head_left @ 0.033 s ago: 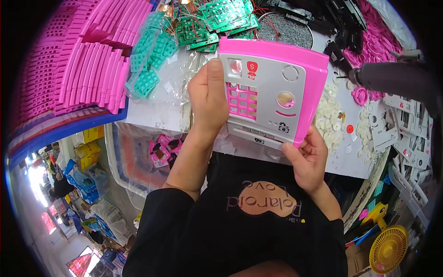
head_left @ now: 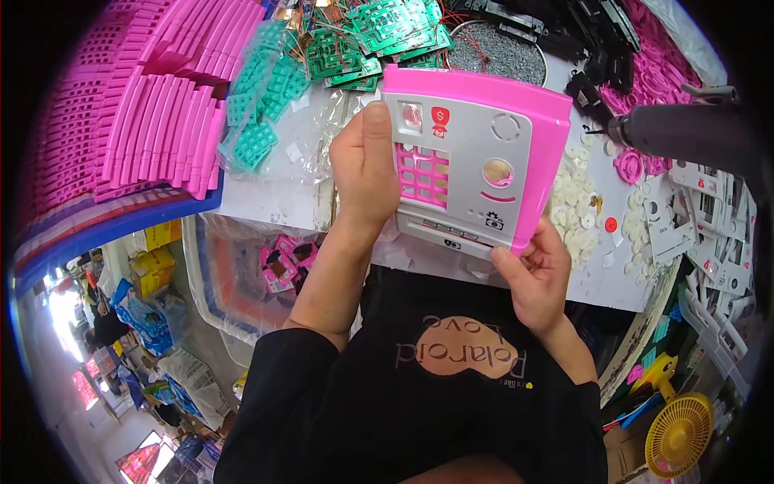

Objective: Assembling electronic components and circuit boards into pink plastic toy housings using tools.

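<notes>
Between my hands is a pink plastic front panel (head_left: pixel 504 133) with a white faceplate, held tilted above the table edge. The faceplate has a pink grid of square keypad openings, a round hole, a curved slot, a ring of slits and small printed icons. My left hand (head_left: pixel 364 169) grips the panel's left edge, its thumb lying along the front and its fingers hidden behind. At the lower right corner, my right hand (head_left: pixel 538 278) pinches the panel between thumb and fingers. The back of the panel is out of sight.
Stacked pink panels (head_left: pixel 157 133) fill a blue crate at left, beside teal rubber keypads (head_left: pixel 262 137). Green circuit boards (head_left: pixel 379 36) lie at the back. Small white discs (head_left: pixel 574 210), white faceplates (head_left: pixel 713 218) and a dark power driver (head_left: pixel 677 133) are at right.
The panel has shifted very slightly left at its right side, with my right hand moving along with it. Both hands keep their hold.
</notes>
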`<state>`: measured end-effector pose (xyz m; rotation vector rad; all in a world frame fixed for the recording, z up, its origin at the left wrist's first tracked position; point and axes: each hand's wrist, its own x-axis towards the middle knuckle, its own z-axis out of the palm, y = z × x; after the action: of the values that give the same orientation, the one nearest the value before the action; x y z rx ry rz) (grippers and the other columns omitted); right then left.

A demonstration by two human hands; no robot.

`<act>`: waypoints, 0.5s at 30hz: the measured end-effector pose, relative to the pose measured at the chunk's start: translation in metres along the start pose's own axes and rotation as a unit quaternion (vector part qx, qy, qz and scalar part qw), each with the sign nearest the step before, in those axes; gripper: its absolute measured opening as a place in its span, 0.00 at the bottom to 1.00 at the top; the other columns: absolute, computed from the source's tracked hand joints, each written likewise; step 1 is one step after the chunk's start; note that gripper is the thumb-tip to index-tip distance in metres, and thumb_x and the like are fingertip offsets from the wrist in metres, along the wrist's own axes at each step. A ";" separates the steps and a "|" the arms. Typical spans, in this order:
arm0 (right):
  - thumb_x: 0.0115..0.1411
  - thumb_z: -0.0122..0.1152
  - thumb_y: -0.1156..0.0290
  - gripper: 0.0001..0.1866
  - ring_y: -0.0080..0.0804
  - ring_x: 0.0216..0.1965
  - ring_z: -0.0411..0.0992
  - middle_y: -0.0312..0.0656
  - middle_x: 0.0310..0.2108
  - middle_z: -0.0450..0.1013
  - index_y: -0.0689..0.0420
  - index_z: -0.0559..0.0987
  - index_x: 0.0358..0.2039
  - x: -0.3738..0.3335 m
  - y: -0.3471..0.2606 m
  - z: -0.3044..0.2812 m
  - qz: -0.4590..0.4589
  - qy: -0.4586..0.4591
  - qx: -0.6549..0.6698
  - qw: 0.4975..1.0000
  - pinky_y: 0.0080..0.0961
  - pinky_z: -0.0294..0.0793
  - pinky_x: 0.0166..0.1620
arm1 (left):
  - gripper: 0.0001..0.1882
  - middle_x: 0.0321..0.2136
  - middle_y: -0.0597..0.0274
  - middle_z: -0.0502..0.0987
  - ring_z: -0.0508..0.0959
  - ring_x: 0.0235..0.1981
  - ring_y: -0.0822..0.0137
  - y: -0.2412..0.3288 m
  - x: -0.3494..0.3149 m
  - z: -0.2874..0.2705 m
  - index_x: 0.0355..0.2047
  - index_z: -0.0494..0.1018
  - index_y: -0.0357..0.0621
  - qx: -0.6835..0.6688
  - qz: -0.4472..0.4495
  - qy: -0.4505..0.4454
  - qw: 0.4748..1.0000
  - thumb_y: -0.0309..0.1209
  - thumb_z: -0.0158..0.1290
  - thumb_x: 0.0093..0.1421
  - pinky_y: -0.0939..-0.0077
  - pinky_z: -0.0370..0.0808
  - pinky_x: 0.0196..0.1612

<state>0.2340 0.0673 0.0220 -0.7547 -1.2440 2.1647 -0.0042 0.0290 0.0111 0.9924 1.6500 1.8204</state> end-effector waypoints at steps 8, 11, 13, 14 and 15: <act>0.61 0.61 0.84 0.11 0.27 0.45 0.79 0.44 0.43 0.80 0.61 0.78 0.44 0.004 -0.015 -0.038 0.000 0.011 -0.222 0.975 0.23 0.78 0.46 | 0.35 0.39 0.60 0.83 0.80 0.38 0.72 0.016 0.011 -0.014 0.53 0.75 0.31 -0.082 -0.013 -0.132 0.988 0.55 0.36 0.75 0.79 0.74 0.43; 0.54 0.64 0.85 0.14 0.45 0.47 0.81 0.51 0.43 0.81 0.59 0.81 0.41 0.029 -0.030 -0.050 -0.306 -0.040 -0.356 0.882 0.31 0.80 0.48 | 0.42 0.40 0.55 0.83 0.82 0.39 0.70 0.017 0.020 -0.042 0.58 0.72 0.32 -0.244 -0.191 -0.257 0.915 0.63 0.30 0.73 0.78 0.76 0.44; 0.49 0.64 0.82 0.15 0.60 0.53 0.76 0.56 0.50 0.78 0.59 0.82 0.40 0.034 -0.048 -0.058 -0.367 -0.093 -0.482 0.790 0.38 0.79 0.52 | 0.39 0.37 0.56 0.83 0.82 0.36 0.72 0.039 0.008 -0.028 0.64 0.65 0.33 -0.248 -0.381 -0.257 0.853 0.58 0.32 0.75 0.77 0.77 0.41; 0.49 0.64 0.82 0.14 0.61 0.54 0.75 0.56 0.51 0.77 0.59 0.82 0.39 0.034 -0.054 -0.051 -0.390 -0.094 -0.511 0.760 0.38 0.79 0.53 | 0.32 0.36 0.57 0.83 0.80 0.35 0.75 0.050 0.003 -0.014 0.66 0.64 0.33 -0.174 -0.374 -0.229 0.882 0.49 0.37 0.75 0.79 0.76 0.39; 0.48 0.63 0.81 0.14 0.61 0.55 0.74 0.57 0.53 0.77 0.59 0.83 0.38 0.035 -0.059 -0.047 -0.413 -0.099 -0.538 0.729 0.38 0.78 0.53 | 0.29 0.35 0.58 0.82 0.79 0.33 0.77 0.052 -0.002 -0.011 0.66 0.63 0.33 -0.133 -0.355 -0.218 0.899 0.42 0.41 0.74 0.80 0.75 0.38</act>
<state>0.2516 0.1444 0.0471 -0.1991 -2.3755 0.6671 -0.0055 0.0124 0.0616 0.5136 1.2113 1.1746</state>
